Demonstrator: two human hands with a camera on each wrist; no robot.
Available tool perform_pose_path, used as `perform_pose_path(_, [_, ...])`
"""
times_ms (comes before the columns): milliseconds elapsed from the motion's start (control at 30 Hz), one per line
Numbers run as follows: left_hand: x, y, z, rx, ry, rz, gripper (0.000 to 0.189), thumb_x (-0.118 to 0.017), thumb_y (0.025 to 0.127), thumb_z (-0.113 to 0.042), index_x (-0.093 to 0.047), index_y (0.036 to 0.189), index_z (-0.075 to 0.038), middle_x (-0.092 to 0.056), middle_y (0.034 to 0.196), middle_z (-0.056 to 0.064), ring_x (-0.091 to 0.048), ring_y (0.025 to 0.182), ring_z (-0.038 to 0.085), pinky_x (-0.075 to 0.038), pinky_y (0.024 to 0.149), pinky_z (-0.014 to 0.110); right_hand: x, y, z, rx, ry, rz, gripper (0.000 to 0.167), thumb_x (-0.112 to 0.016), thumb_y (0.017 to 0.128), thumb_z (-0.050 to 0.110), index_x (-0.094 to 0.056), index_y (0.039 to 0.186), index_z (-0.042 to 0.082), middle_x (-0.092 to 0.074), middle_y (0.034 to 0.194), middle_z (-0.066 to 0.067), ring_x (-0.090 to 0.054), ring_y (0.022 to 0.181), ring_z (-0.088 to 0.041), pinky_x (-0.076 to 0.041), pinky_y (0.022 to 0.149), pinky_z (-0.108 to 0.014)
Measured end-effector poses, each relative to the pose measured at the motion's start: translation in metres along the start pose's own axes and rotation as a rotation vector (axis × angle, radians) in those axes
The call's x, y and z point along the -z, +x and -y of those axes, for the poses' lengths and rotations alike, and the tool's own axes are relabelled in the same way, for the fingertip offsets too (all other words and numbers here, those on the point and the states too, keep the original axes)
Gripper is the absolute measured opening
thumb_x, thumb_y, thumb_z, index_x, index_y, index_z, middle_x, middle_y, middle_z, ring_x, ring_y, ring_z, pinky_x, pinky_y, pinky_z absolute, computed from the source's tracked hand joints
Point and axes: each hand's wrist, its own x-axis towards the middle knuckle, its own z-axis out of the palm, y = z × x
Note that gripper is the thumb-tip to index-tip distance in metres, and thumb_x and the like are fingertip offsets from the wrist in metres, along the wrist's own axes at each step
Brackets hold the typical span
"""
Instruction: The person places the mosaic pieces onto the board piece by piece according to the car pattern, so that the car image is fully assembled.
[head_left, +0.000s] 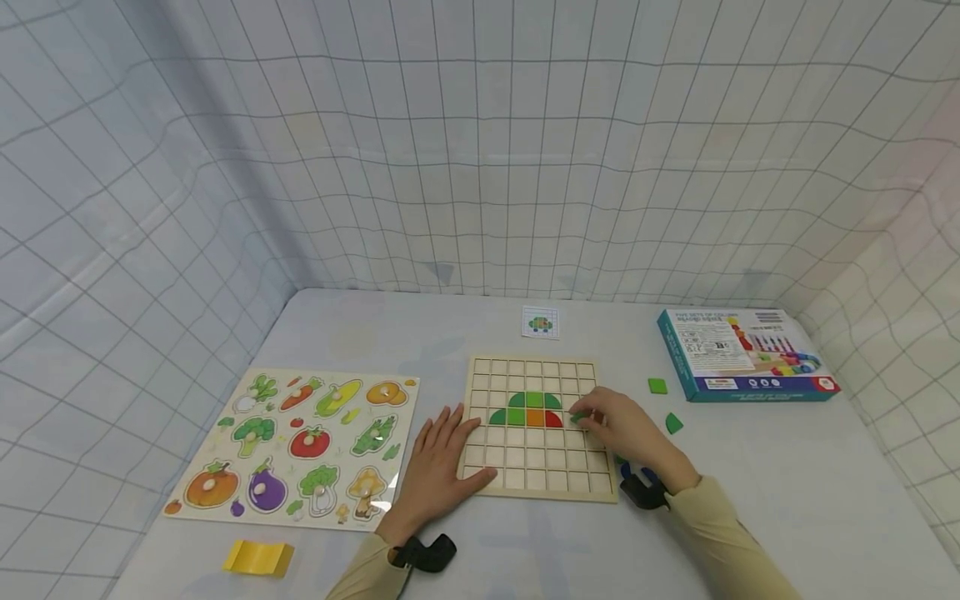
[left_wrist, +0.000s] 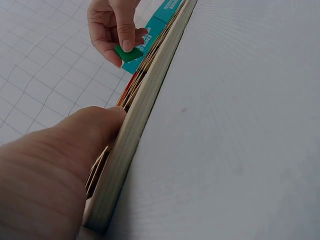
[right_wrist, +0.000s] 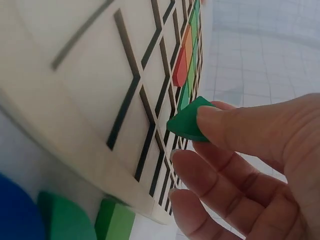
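Note:
A wooden grid board (head_left: 540, 482) lies on the table with green, orange and red tiles forming a dome shape in its middle rows. My right hand (head_left: 626, 427) pinches a dark green quarter-round tile (right_wrist: 189, 120) between thumb and fingers, just above the board's right side. In the right wrist view, the red tile (right_wrist: 180, 68) sits beyond it in its cell. My left hand (head_left: 438, 467) rests at the board's left edge, fingers extended, with the thumb (left_wrist: 95, 122) over the lower edge in the left wrist view.
A picture card (head_left: 541, 322) lies behind the board. To the right are a light green square (head_left: 657, 386), a green quarter-round piece (head_left: 673, 423) and a box (head_left: 750, 354). A vegetable puzzle (head_left: 345, 504) and a yellow block (head_left: 258, 558) occupy the left. Blue and green pieces (right_wrist: 65, 217) lie by the board.

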Motion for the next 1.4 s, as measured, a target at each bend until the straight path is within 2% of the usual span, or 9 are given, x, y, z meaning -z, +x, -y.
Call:
perform_pose_path(133, [0.000,0.000,0.000,-0.001,0.004,0.003,0.072,-0.064,0.082,-0.055,-0.047,0.138,-0.014,-0.031,0.150,0.015,-0.020,0.139,0.033,-0.012,0.111,0.050,-0.002,0.003,0.000,0.007,-0.003,0.040,0.016,-0.069,0.085,0.005,-0.071,0.098,0.014,-0.057,0.085,0.009,-0.049,0.072,-0.008,-0.044,0.061,-0.026])
perform_pose_path(300, [-0.001,-0.001,0.001,-0.003,0.003,0.007,0.072,-0.062,0.083,-0.057,-0.047,0.138,-0.014,-0.031,0.150,0.014,-0.020,0.140,0.033,-0.012,0.111,0.049,-0.003,0.007,0.001,0.017,0.008,0.051,0.017,-0.070,0.084,0.005,-0.071,0.099,0.012,-0.058,0.083,0.009,-0.049,0.071,-0.008,-0.044,0.060,-0.027])
perform_pose_path(567, [-0.002,0.000,0.002,-0.016,0.008,-0.005,0.073,-0.063,0.082,-0.057,-0.047,0.138,-0.013,-0.032,0.149,0.016,-0.022,0.139,0.034,-0.014,0.110,0.050,-0.006,0.011,0.001,-0.043,0.065,0.053,0.014,-0.071,0.083,0.004,-0.068,0.094,0.012,-0.058,0.078,0.009,-0.050,0.069,-0.010,-0.045,0.059,-0.028])
perform_pose_path(800, [-0.003,0.000,0.002,-0.020,0.016,-0.014,0.073,-0.062,0.083,-0.057,-0.047,0.138,-0.012,-0.033,0.149,0.016,-0.023,0.138,0.035,-0.015,0.110,0.051,-0.009,0.013,-0.001,-0.094,0.096,0.018,0.011,-0.072,0.083,0.007,-0.064,0.085,0.014,-0.058,0.073,0.009,-0.052,0.065,-0.010,-0.045,0.057,-0.027])
perform_pose_path(1100, [-0.003,0.000,0.001,-0.013,0.005,-0.015,0.073,-0.062,0.082,-0.058,-0.047,0.138,-0.013,-0.032,0.149,0.015,-0.022,0.139,0.034,-0.014,0.110,0.050,-0.010,0.011,-0.001,-0.133,0.065,-0.006,0.005,-0.071,0.084,0.008,-0.068,0.087,0.011,-0.058,0.082,0.004,-0.052,0.072,-0.012,-0.045,0.062,-0.029])
perform_pose_path(1400, [-0.003,0.000,0.002,-0.004,0.010,-0.013,0.073,-0.062,0.082,-0.058,-0.047,0.138,-0.013,-0.032,0.149,0.015,-0.022,0.139,0.033,-0.013,0.110,0.050,-0.012,0.008,-0.001,-0.142,0.061,-0.032,0.005,-0.073,0.082,0.009,-0.069,0.085,0.008,-0.057,0.084,0.001,-0.052,0.071,-0.012,-0.046,0.061,-0.029])
